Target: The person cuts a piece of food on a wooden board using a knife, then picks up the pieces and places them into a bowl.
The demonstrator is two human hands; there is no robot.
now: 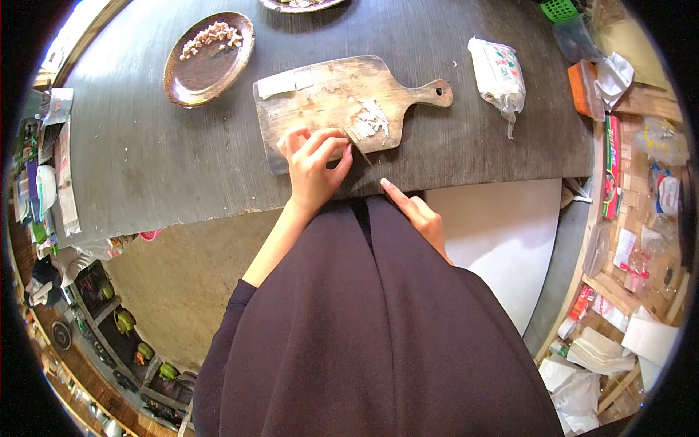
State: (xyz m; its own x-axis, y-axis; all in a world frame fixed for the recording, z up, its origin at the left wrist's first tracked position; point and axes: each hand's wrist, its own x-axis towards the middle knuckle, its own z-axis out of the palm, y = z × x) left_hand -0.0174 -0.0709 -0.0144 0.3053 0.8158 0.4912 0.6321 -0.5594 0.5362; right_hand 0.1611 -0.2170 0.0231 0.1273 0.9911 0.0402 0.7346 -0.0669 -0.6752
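A wooden cutting board (328, 102) with a holed handle lies on the dark table. Chopped white pieces (370, 119) are heaped at its right side, and a flat white piece (285, 83) rests near its far left edge. At the board's near edge, my left hand (314, 162) pinches the blade of a small knife (360, 147) between thumb and fingertips. My right hand (421, 213) is lower right, index finger stretched along the line of the blade and the other fingers curled. The knife's handle is hidden, apparently inside that hand.
A brown plate (207, 76) with small diced pieces (212, 40) stands at the far left; part of another plate (302, 4) shows at the top. A white plastic packet (499, 76) lies to the right. Shelves with bags and boxes flank the table.
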